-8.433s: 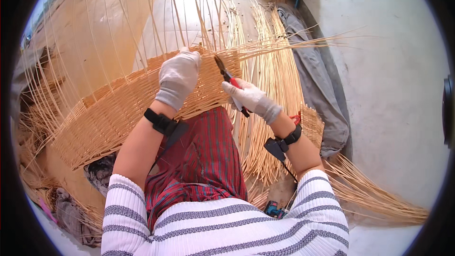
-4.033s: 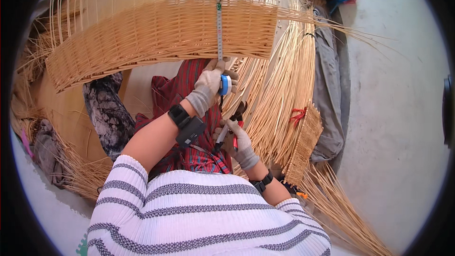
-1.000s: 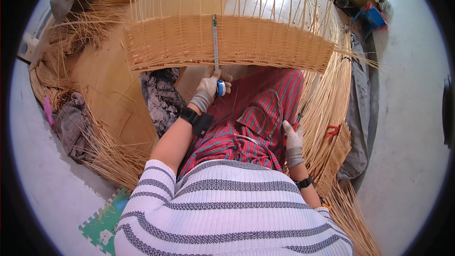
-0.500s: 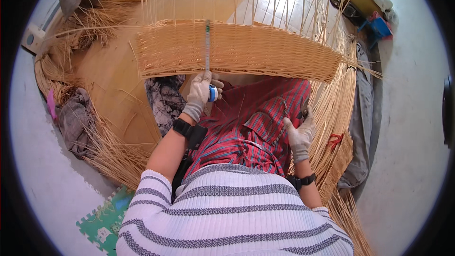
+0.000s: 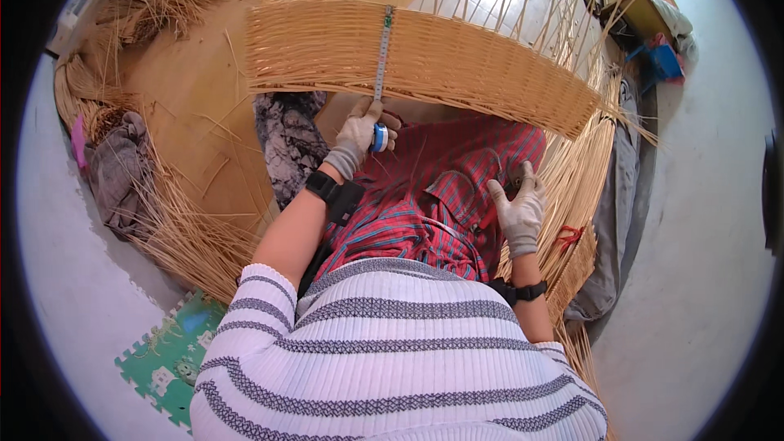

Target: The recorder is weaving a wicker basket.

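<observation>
A curved band of woven wicker (image 5: pixel 327 45) spans the far side of my lap, with bare stakes rising from its far edge. My left hand (image 5: pixel 359 132), in a pale work glove, is closed around a small blue-and-white tape measure (image 5: pixel 380 137). Its blade lies across the band's width, from the near edge up to the far rim. By my right knee, my gloved right hand (image 5: pixel 520 214) curls its thumb and fingers about a small dark thing (image 5: pixel 513 186), mostly hidden and too unclear to name. A red checked cloth (image 5: pixel 441 171) covers my lap.
Long loose wicker strands (image 5: pixel 563 171) lie in a bundle on the right, beside grey cloth (image 5: pixel 614 204). More strands (image 5: pixel 196 253) and a grey cloth (image 5: pixel 121 171) lie on the left. A green foam mat (image 5: pixel 167 359) is at lower left; a blue stool (image 5: pixel 663 64) stands far right.
The view has shifted a little, so the wicker band sits higher in it. The tape blade still crosses the band, now tilted slightly. Both hands keep nearly the same grip.
</observation>
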Demonstrator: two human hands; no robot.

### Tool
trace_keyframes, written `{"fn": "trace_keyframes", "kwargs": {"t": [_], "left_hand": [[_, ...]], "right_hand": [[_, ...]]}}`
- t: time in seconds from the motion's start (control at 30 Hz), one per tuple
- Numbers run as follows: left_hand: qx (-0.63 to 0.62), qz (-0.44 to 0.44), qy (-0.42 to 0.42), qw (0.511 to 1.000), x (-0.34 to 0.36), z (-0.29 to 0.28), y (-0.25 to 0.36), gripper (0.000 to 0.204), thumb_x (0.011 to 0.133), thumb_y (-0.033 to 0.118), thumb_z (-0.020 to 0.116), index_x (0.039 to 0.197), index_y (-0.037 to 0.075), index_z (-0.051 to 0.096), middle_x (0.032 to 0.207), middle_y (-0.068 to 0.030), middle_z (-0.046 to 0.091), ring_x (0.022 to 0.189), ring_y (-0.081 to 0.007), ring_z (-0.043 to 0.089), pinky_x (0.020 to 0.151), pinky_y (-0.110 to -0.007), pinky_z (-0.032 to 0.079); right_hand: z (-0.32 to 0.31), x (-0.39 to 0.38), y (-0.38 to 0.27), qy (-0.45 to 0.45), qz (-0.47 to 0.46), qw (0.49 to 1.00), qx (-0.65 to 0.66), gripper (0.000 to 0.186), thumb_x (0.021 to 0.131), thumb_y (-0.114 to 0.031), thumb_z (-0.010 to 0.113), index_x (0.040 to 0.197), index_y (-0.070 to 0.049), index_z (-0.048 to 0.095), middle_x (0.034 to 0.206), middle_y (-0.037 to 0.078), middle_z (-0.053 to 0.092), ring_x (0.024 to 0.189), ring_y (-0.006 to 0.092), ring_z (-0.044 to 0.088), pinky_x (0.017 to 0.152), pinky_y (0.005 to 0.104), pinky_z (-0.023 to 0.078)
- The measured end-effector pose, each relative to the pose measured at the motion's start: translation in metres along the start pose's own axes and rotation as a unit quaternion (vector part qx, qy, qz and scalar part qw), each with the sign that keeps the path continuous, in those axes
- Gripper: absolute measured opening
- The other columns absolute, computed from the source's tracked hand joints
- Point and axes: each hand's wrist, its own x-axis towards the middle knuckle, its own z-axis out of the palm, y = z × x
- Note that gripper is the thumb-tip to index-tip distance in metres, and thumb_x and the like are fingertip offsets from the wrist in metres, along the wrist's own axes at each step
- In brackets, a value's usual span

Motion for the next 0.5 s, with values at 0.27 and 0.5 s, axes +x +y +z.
{"fn": "trace_keyframes", "kwargs": {"t": [0.27,0.5], "left_hand": [[0.116,0.042,-0.023,0.992,-0.030,-0.006,0.050,0.029,0.106,0.033,0.058,0.110,0.005,0.067,0.073,-0.0057,0.066,0.051,-0.0130,0.058,0.047,-0.027,0.046],[0.282,0.452,0.292,0.794,-0.023,-0.078,0.184,0.022,0.096,0.017,0.074,0.113,0.005,0.068,0.078,0.0010,0.062,0.071,-0.0065,0.054,0.060,-0.024,0.046]], "right_hand": [[-0.060,0.093,-0.110,-0.046,-0.243,0.960,0.134,0.050,0.086,-0.023,0.079,0.131,-0.007,0.063,0.128,0.017,0.064,0.122,0.0355,0.059,0.102,0.0434,0.049],[-0.042,0.114,-0.250,-0.096,-0.455,0.860,0.209,0.032,0.089,-0.024,0.074,0.119,-0.012,0.069,0.109,0.013,0.070,0.106,0.0353,0.066,0.091,0.0444,0.054]]}}
